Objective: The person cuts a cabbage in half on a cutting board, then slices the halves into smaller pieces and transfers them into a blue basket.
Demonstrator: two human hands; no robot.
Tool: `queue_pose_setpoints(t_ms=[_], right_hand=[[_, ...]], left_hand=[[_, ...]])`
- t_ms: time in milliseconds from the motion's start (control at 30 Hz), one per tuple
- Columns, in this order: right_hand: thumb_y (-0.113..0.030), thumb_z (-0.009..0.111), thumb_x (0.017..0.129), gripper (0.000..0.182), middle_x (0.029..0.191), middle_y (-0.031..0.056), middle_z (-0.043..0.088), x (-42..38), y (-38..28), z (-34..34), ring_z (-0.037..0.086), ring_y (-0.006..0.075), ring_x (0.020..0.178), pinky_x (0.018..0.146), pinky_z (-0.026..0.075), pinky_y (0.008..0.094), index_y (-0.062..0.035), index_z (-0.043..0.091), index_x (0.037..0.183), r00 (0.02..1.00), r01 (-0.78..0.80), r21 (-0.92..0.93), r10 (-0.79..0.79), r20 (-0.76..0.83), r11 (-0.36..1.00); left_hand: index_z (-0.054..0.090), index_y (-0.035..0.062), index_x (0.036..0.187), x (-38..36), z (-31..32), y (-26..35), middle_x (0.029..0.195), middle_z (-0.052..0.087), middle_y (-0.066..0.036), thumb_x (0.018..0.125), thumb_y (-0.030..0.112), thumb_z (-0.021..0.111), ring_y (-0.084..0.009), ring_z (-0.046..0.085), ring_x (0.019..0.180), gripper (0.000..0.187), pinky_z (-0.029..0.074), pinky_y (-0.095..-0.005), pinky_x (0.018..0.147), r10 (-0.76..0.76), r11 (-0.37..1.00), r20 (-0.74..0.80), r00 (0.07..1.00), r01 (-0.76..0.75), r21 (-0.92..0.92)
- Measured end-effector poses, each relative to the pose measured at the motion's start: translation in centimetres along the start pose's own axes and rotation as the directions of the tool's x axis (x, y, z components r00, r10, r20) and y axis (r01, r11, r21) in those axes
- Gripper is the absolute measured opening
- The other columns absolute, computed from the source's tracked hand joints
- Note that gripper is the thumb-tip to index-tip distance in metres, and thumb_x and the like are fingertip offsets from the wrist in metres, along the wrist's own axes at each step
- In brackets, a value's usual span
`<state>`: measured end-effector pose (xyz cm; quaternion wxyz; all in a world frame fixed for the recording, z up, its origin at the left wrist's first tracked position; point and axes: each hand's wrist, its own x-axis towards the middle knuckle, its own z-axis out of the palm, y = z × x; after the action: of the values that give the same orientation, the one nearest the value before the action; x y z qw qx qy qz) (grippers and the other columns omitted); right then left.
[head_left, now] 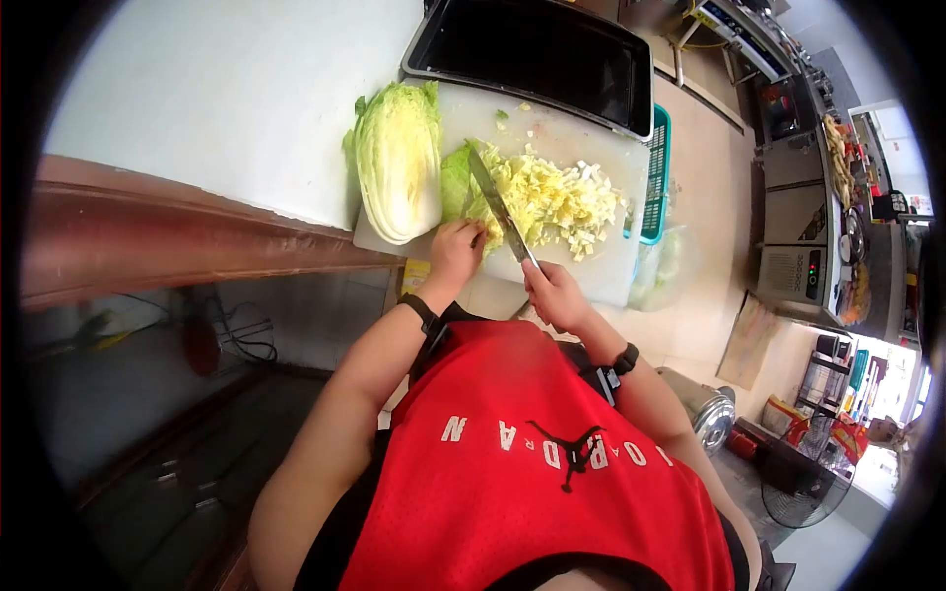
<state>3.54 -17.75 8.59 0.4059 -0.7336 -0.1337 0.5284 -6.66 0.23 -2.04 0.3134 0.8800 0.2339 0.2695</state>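
Observation:
My right hand [558,296] is wrapped round the handle of a kitchen knife [501,205], whose long blade slants up and left across the cabbage. With fingers curled, my left hand [457,256] presses on the near end of a piece of napa cabbage [457,183], just left of the blade. To the right of the knife lies a heap of chopped napa cabbage [567,197], pale yellow and white. A cut napa cabbage half [398,165] rests at the left, its layered cut face showing. All of this is on a white cutting board [606,274].
A black tray [537,54] with a pale rim sits at the board's far edge. Beyond the right edge is a green plastic basket [654,177], with a clear plastic bag [662,271] nearby. A fan [808,473] stands at lower right, and kitchen equipment lines the far right.

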Motion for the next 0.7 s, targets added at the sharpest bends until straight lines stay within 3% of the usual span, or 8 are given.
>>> queue_pose_setpoints(t_ms=[167, 333, 400, 433, 600, 700], right_hand=[[-0.047, 0.049, 0.105, 0.05, 0.066, 0.0017, 0.053, 0.8, 1.5, 1.0, 0.05, 0.0115, 0.056, 0.052, 0.044, 0.0307, -0.0013, 0.058, 0.086, 1.0, -0.008, -0.02, 0.008, 0.021, 1.0], [-0.048, 0.05, 0.104, 0.052, 0.066, 0.0029, 0.055, 1.2, 2.6, 2.1, 0.052, 0.0127, 0.057, 0.053, 0.045, 0.0315, -0.0008, 0.058, 0.085, 0.999, -0.04, 0.013, 0.04, 0.003, 0.999], [-0.043, 0.046, 0.108, 0.045, 0.061, -0.0007, 0.045, 1.5, 3.0, 2.6, 0.04, 0.0097, 0.043, 0.04, 0.034, 0.0274, -0.0058, 0.051, 0.082, 1.0, -0.004, 0.033, 0.005, -0.013, 0.999], [-0.043, 0.046, 0.108, 0.045, 0.061, -0.0007, 0.045, 1.7, 3.4, 2.8, 0.04, 0.0097, 0.043, 0.04, 0.034, 0.0274, -0.0058, 0.051, 0.082, 1.0, -0.006, 0.033, 0.007, -0.013, 0.999], [-0.045, 0.045, 0.108, 0.05, 0.061, 0.0016, 0.05, 2.2, 4.7, 3.3, 0.047, 0.0117, 0.046, 0.042, 0.039, 0.0298, -0.005, 0.052, 0.079, 0.985, 0.12, -0.128, -0.134, -0.105, 0.984], [-0.045, 0.043, 0.109, 0.054, 0.061, 0.0037, 0.052, 0.7, 3.8, 2.8, 0.053, 0.0131, 0.049, 0.046, 0.042, 0.0304, -0.0037, 0.052, 0.076, 0.998, 0.018, -0.13, -0.026, -0.063, 0.991]], left_hand=[[0.073, 0.0068, 0.092, -0.4, 0.5, -0.2, 0.091, 0.07, -0.011, 0.084, 0.011, 0.073, -0.0352, 0.064, 0.082, 0.009, 0.051, -0.0447, 0.075, 0.05, 0.996, -0.019, 0.999, -0.049, 0.069], [0.071, 0.0039, 0.095, -0.8, 0.9, -0.7, 0.093, 0.069, -0.013, 0.085, 0.011, 0.07, -0.036, 0.063, 0.083, 0.012, 0.05, -0.0449, 0.078, 0.095, 0.993, -0.026, 0.995, -0.093, 0.074], [0.071, 0.0029, 0.098, -0.9, 0.6, -0.6, 0.094, 0.068, -0.014, 0.085, 0.01, 0.069, -0.0364, 0.063, 0.084, 0.015, 0.05, -0.045, 0.079, 0.074, 0.994, 0.012, 0.997, -0.074, 0.081], [0.07, 0.0027, 0.101, -1.0, 0.2, -0.3, 0.096, 0.068, -0.014, 0.085, 0.01, 0.068, -0.0369, 0.063, 0.085, 0.018, 0.05, -0.0451, 0.079, 0.067, 0.993, 0.042, 0.997, -0.071, 0.091], [0.068, 0.0024, 0.107, -1.7, -0.4, -0.5, 0.1, 0.066, -0.015, 0.085, 0.008, 0.065, -0.0379, 0.062, 0.088, 0.023, 0.051, -0.0451, 0.081, 0.091, 0.985, 0.123, 0.988, -0.107, 0.135], [0.069, 0.003, 0.105, -1.4, -0.1, -1.0, 0.099, 0.066, -0.014, 0.085, 0.008, 0.065, -0.0379, 0.062, 0.089, 0.02, 0.05, -0.0452, 0.08, 0.096, 0.981, 0.128, 0.987, -0.116, 0.155]])
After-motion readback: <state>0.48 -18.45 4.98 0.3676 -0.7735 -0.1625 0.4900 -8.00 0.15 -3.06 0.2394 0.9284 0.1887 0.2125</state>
